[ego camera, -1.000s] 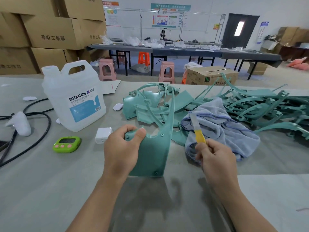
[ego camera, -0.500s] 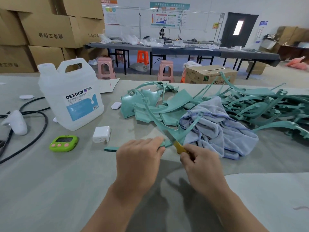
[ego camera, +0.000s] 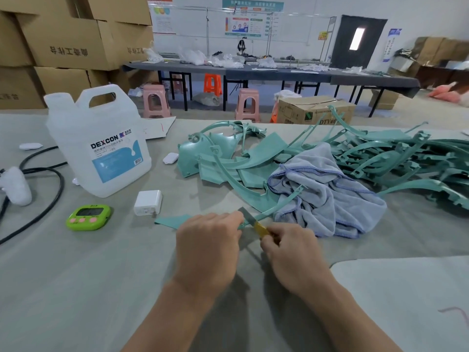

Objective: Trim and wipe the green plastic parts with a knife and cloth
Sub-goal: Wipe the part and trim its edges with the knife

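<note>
While the left hand (ego camera: 208,246) grips the green part (ego camera: 169,221), right hand (ego camera: 291,252) grip tight on yellow knife (ego camera: 261,228), blade touching part.

Knife on a green part (ego camera: 168,221), both hands busy

The left hand (ego camera: 208,247) grips the thin curved green part low over the table (ego camera: 76,288). The right hand (ego camera: 291,255) pinches a yellow-handled knife (ego camera: 260,227), blade right at the strip beside the left fingertips. From the hands, the bunched blue-grey cloth (ego camera: 327,196) sits at 1 o'clock, the pile of green parts (ego camera: 380,158) at 2, the DEXCON jug (ego camera: 101,148) at 10, and the green timer (ego camera: 88,216) at 9.
</note>
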`<state>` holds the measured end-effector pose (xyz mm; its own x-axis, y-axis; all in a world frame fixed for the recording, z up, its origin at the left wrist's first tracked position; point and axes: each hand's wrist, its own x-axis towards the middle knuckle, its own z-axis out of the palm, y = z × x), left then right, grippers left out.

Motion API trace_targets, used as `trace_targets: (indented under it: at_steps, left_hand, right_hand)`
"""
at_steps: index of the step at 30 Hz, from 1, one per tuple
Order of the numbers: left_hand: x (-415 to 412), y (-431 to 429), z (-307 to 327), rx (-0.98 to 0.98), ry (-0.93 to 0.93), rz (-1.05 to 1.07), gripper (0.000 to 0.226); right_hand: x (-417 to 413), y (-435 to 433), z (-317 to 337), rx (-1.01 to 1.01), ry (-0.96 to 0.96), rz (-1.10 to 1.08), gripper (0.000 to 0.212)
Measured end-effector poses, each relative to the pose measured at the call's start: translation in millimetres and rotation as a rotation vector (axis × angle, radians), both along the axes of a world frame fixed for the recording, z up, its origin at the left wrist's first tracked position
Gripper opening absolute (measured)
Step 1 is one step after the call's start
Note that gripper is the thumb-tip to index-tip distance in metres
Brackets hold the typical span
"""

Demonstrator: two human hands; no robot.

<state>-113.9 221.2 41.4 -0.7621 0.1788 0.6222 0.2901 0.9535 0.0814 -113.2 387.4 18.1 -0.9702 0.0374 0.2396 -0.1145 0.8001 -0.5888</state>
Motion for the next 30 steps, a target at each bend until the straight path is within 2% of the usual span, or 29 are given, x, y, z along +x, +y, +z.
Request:
trace_targets:
  at_steps: [2, 5, 8, 11, 14, 17, 19, 22, 24, 26, 30]
  left_hand:
    - [0, 0, 1, 0.012, -0.014, 0.012, 0.031]
    - [-1, 1, 1, 0.015, -0.043, 0.03, 0.033]
    - [-1, 2, 1, 0.019, -0.067, 0.032, 0.033]
    - [-1, 4, 1, 0.02, -0.08, 0.037, 0.034]
    - [-1, 2, 2, 0.035, -0.078, 0.036, 0.032]
    - [-1, 0, 2, 0.067, -0.084, 0.037, 0.027]
    - [-2, 0, 3, 0.08, -0.099, 0.046, 0.023]
    - [-1, 2, 3, 0.069, -0.124, 0.053, 0.023]
    - [1, 4, 3, 0.057, -0.14, 0.053, 0.024]
    - [1, 5, 3, 0.058, -0.14, 0.061, 0.023]
    - [0, 3, 2, 0.087, -0.139, 0.063, 0.018]
  right_hand:
    - [-6, 1, 1, 0.031, 0.002, -0.065, 0.027]
    - [-12, 18, 6, 0.051, 0.038, -0.294, 0.036]
    - [-9, 36, 11, 0.019, 0.134, -0.449, 0.034]
    - [-4, 30, 10, 0.031, 0.163, -0.337, 0.035]
    - [-2, 15, 3, 0.04, 0.112, -0.152, 0.032]
    - [-3, 11, -2, 0.067, 0.076, -0.083, 0.028]
    - [-5, 17, 1, 0.09, 0.073, -0.169, 0.03]
    - [-7, 34, 10, 0.084, 0.14, -0.424, 0.035]
    - [-5, 36, 12, 0.082, 0.154, -0.442, 0.036]
    - [-2, 25, 7, 0.088, 0.103, -0.327, 0.037]
    - [5, 0, 0, 0.05, 0.01, -0.073, 0.025]
